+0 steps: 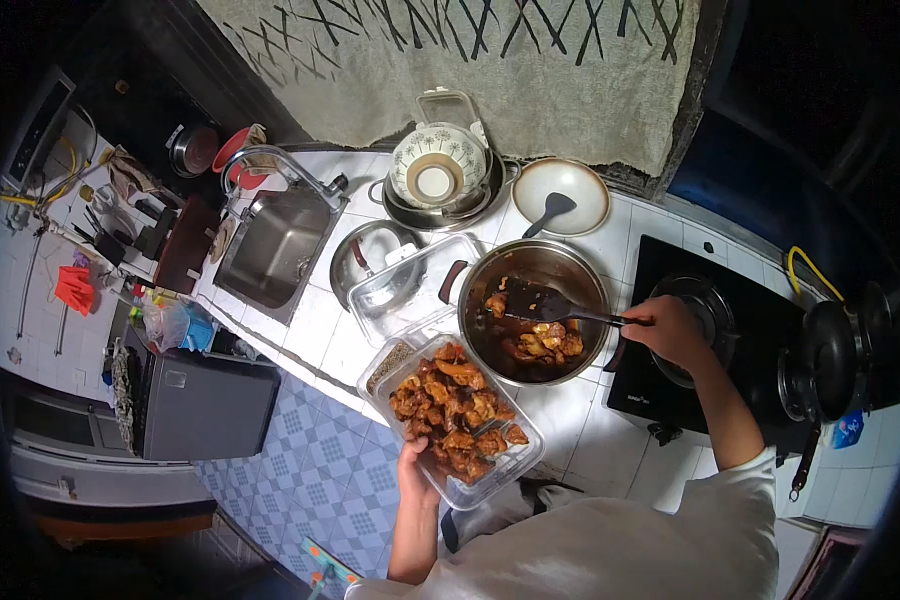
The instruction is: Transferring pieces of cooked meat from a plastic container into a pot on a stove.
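My left hand (414,466) grips the near left side of a clear plastic container (526,459) filled with browned, sauced meat pieces (457,405). My right hand (664,330) holds the handle of a black spatula (544,301), whose blade is inside a steel pot (598,281). More meat pieces (544,343) and dark sauce lie in the pot, below the blade. The pot stands on the white tiled counter, just beyond the container. A clear plastic lid (367,300) leans partly over a round glass pan lid (345,259) left of the pot.
A black gas stove (645,375) is at the right, with a dark pan (829,360) beyond. Behind the pot are a plate (589,191) bearing a dark utensil (549,214) and stacked bowls (412,161). A steel sink (270,255) lies left. Another container (387,364) holds small granules.
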`<state>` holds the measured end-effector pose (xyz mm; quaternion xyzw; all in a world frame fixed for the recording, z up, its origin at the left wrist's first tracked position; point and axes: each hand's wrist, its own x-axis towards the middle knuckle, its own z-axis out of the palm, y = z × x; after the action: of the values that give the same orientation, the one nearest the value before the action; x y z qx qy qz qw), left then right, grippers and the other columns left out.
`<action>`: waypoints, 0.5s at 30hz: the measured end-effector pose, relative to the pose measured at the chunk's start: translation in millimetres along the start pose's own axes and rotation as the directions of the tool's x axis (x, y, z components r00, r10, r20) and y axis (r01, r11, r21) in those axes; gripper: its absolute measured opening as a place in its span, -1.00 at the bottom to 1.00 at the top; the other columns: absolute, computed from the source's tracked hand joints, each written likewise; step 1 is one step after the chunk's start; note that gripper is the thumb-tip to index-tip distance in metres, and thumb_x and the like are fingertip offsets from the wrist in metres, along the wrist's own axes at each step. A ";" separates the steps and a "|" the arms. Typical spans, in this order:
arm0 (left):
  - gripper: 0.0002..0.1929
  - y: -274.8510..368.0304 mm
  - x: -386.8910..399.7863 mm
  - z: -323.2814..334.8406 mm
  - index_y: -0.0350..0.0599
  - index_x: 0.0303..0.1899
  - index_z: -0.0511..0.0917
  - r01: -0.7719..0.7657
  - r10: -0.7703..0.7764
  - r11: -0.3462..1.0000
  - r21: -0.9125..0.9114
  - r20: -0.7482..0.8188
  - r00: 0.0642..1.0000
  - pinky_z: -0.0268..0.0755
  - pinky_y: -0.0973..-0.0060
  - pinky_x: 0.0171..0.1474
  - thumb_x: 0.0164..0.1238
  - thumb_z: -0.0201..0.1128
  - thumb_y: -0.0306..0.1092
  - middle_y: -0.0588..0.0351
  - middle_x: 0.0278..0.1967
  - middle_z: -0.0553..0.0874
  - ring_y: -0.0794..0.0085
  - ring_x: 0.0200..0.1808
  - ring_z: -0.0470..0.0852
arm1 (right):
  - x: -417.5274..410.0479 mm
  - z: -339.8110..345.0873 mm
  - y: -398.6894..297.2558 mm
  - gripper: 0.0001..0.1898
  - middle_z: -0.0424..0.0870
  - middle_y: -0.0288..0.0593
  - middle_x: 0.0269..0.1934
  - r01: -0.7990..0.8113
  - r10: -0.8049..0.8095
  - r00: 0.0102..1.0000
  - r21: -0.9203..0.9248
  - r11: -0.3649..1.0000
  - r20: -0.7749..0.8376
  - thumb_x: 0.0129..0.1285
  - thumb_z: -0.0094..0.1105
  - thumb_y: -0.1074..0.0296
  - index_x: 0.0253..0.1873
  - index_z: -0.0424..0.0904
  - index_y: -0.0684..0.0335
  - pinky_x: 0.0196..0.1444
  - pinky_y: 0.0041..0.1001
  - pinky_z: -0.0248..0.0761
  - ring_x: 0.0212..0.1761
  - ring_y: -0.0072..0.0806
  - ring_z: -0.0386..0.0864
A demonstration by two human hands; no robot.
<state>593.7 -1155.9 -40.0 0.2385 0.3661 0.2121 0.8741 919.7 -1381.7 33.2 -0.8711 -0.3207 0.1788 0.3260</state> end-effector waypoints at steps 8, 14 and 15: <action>-0.38 -3.7 13.3 33.2 -0.10 0.25 0.29 0.071 -0.072 0.997 0.022 0.048 0.996 0.37 0.12 0.20 0.06 0.17 -0.31 -0.01 0.13 0.52 0.10 0.16 0.49 | -52.5 -25.4 -82.3 -0.79 0.59 -0.19 -0.43 0.179 -0.201 0.974 -0.194 0.965 -0.105 0.00 0.34 0.28 -0.22 0.70 0.14 -0.33 -0.36 0.41 -0.39 -0.26 0.59; -0.32 -6.8 12.1 34.0 -0.13 0.30 0.22 0.084 -0.086 0.996 0.023 0.091 0.992 0.48 0.20 0.10 0.04 0.15 -0.34 -0.03 0.15 0.49 0.13 0.15 0.51 | -59.0 -18.2 -95.4 -0.76 0.55 -0.23 -0.43 0.251 -0.367 0.905 -0.426 0.869 -0.215 -0.01 0.37 0.30 -0.18 0.67 0.12 -0.41 -0.36 0.41 -0.43 -0.27 0.57; -0.29 -6.3 9.1 34.5 -0.11 0.32 0.21 0.069 -0.073 0.997 0.036 0.143 0.987 0.39 0.15 0.18 0.00 0.14 -0.34 -0.03 0.20 0.45 0.10 0.20 0.46 | -57.4 -19.4 -91.7 -0.75 0.55 -0.22 -0.42 0.214 -0.332 0.908 -0.399 0.891 -0.256 0.00 0.36 0.30 -0.17 0.67 0.12 -0.40 -0.34 0.41 -0.43 -0.27 0.57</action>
<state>626.3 -1165.0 -27.2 0.2536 0.3136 0.1574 0.9014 847.4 -1375.9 115.7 -0.8787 -0.4121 -0.0743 0.2291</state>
